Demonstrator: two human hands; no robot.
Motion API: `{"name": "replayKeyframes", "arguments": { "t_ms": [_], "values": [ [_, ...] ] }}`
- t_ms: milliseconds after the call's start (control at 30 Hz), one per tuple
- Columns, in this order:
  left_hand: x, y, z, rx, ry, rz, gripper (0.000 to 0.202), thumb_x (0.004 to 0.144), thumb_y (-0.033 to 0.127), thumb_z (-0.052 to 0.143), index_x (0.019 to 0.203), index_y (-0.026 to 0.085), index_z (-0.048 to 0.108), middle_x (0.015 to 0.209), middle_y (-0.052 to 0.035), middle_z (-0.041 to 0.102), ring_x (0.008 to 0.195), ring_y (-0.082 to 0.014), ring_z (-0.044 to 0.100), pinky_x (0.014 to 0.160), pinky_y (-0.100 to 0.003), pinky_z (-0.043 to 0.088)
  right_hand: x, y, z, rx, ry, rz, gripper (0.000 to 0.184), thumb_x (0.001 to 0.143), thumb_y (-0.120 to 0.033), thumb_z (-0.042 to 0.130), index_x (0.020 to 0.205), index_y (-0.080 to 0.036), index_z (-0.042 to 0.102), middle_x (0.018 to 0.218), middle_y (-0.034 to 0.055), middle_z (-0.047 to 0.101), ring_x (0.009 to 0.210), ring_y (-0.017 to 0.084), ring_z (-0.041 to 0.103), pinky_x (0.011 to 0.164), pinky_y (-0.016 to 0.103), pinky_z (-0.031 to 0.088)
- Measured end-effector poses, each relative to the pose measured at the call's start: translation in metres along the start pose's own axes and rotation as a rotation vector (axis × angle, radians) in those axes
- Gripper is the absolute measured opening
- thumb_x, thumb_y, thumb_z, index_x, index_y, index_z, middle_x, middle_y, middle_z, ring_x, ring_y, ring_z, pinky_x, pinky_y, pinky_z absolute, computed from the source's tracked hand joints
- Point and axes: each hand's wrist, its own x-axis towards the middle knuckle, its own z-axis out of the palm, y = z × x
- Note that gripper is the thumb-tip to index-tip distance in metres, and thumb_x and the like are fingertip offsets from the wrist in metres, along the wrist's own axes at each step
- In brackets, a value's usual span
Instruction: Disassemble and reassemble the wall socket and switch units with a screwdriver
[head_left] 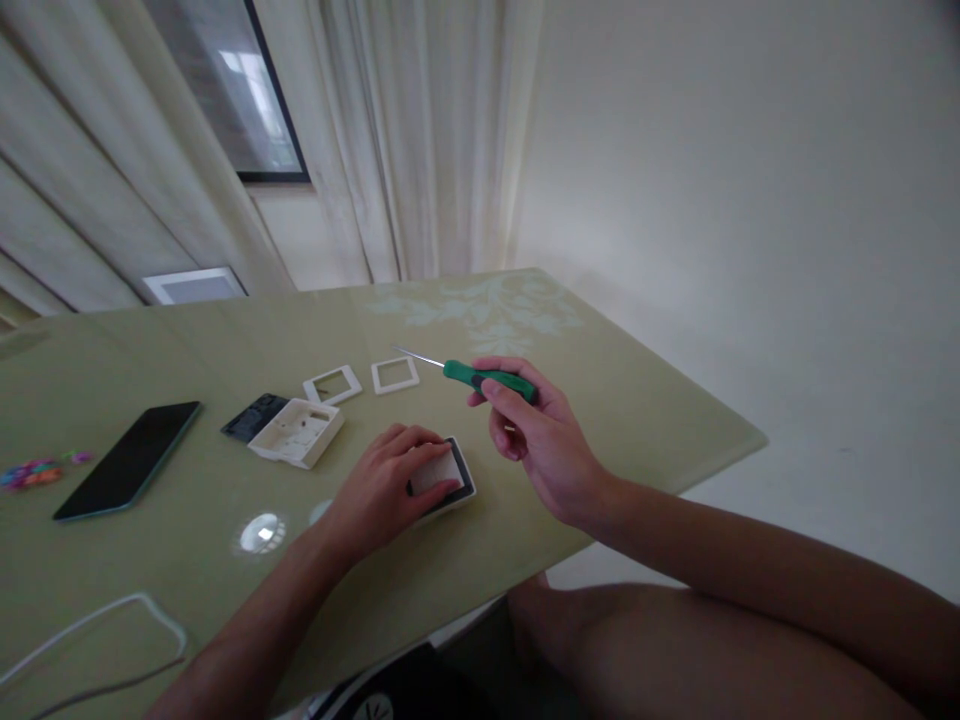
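My right hand is closed around the handle of a green screwdriver. Its thin metal shaft points left, above the table and away from every part. On the table, my left hand grips a wall switch with a white middle and a dark border, seated in a white box. The fingers hide much of its left side. Farther left lies an open white mounting box beside a dark flat plate. Behind them rest two white frames, one nearer the left and one nearer the right.
A black tablet-like slab lies on the left of the green table, near small colourful pieces. At the front left runs a white cable. Curtains and a wall stand behind the table.
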Motion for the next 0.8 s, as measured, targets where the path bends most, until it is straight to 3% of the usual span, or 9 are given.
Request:
{"name": "replayKeyframes", "arguments": {
  "t_ms": [233, 433, 633, 800],
  "values": [
    [0.0013, 0.0009, -0.0025, 0.084, -0.057, 0.060, 0.023, 0.107, 0.039, 0.070, 0.123, 0.025, 0.080, 0.113, -0.0091, 0.081, 0.099, -0.0275, 0.072, 0.091, -0.044, 0.060, 0.0003, 0.0012, 0.0006, -0.002, 0.002, 0.002, 0.029, 0.091, -0.038, 0.083, 0.115, -0.025, 0.077, 0.091, 0.0001, 0.073, 0.050, 0.004, 0.047, 0.043, 0.019, 0.027],
    [0.0006, 0.0037, -0.0071, 0.116, -0.070, 0.036, 0.023, 0.105, 0.041, 0.073, 0.119, 0.024, 0.080, 0.116, -0.0077, 0.084, 0.099, -0.0278, 0.076, 0.088, -0.043, 0.061, 0.0002, -0.0014, 0.0025, 0.003, 0.001, -0.004, 0.028, 0.091, -0.040, 0.083, 0.114, -0.025, 0.076, 0.090, -0.0002, 0.073, 0.050, 0.004, 0.046, 0.043, 0.019, 0.026],
    [0.0007, 0.0031, -0.0054, 0.056, -0.050, -0.003, 0.025, 0.102, 0.040, 0.076, 0.120, 0.023, 0.079, 0.118, -0.0084, 0.082, 0.104, -0.0290, 0.076, 0.093, -0.045, 0.061, 0.0002, -0.0025, 0.0020, 0.025, 0.002, -0.004, 0.030, 0.089, -0.040, 0.085, 0.113, -0.024, 0.076, 0.090, -0.0001, 0.073, 0.050, 0.004, 0.046, 0.043, 0.019, 0.027],
    [0.0022, -0.0008, -0.0022, 0.032, -0.021, -0.046, 0.039, 0.096, 0.042, 0.083, 0.130, 0.024, 0.076, 0.126, -0.0102, 0.079, 0.114, -0.0313, 0.074, 0.100, -0.048, 0.060, 0.0002, -0.0042, 0.0027, 0.048, -0.008, -0.006, 0.030, 0.089, -0.040, 0.085, 0.113, -0.025, 0.077, 0.091, -0.0001, 0.073, 0.050, 0.004, 0.046, 0.044, 0.019, 0.028]
  ]
}}
